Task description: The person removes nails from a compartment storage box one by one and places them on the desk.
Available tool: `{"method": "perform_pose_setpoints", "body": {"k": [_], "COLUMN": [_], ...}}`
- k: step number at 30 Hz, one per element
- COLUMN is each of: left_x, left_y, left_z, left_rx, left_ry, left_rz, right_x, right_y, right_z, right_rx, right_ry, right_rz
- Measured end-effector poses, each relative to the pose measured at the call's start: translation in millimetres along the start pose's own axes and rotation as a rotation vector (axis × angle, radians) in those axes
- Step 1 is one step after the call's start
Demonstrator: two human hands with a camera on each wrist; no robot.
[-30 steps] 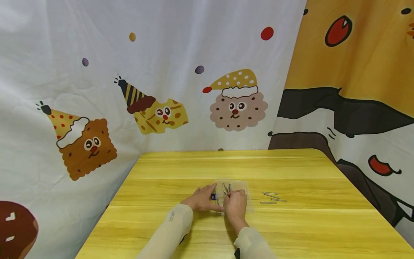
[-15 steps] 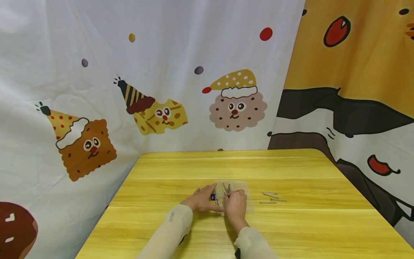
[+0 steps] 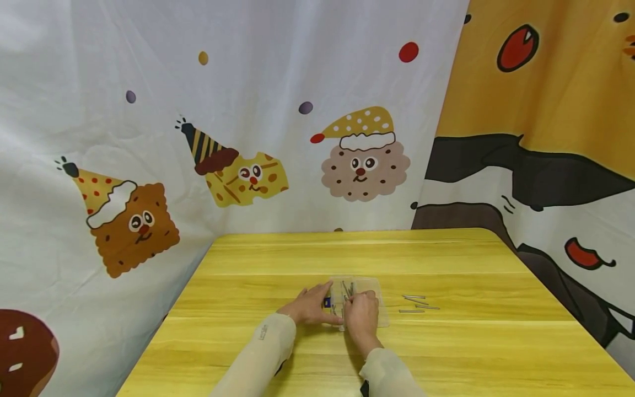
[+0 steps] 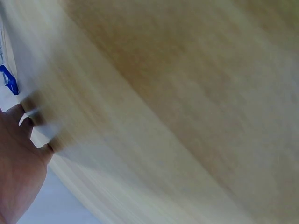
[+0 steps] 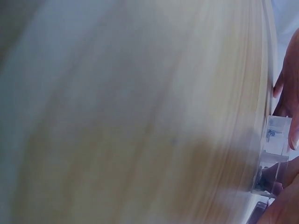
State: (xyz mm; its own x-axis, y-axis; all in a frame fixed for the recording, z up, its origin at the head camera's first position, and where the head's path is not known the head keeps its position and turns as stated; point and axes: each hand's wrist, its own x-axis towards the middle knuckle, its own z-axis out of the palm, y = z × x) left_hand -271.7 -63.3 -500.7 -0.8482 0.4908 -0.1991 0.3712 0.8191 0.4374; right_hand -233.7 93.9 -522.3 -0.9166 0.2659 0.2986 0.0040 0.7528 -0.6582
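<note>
A small clear plastic compartment box [image 3: 338, 282] lies on the table with its clear lid [image 3: 384, 317] opened out to the right. Several nails [image 3: 346, 289] show in its far compartment. My left hand [image 3: 311, 305] grips the box's left side, thumb at the near end and fingers toward the far end. A small blue piece [image 3: 327, 302] shows between them, also as a blue part [image 4: 10, 81] in the left wrist view. My right hand [image 3: 362, 317] has its fingers curled down into the box [image 5: 279, 135]; I cannot tell what its hidden fingertips hold.
Several loose nails [image 3: 412, 311] lie on the wooden table [image 3: 476, 342] to the right of the box. A cartoon-printed cloth [image 3: 278, 66] hangs behind the table's far edge.
</note>
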Motion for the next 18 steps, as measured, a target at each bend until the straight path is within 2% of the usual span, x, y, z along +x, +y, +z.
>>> {"method": "perform_pose_setpoints", "body": {"k": [18], "left_x": [1.2], "left_y": [-0.1], "left_z": [0.1], "left_rx": [0.012], "left_ry": [0.004], "left_rz": [0.000], "right_x": [0.0], "right_y": [0.7], "right_z": [2.0], "right_rx": [-0.040], "right_ry": [0.006], "right_rz": [-0.027]}}
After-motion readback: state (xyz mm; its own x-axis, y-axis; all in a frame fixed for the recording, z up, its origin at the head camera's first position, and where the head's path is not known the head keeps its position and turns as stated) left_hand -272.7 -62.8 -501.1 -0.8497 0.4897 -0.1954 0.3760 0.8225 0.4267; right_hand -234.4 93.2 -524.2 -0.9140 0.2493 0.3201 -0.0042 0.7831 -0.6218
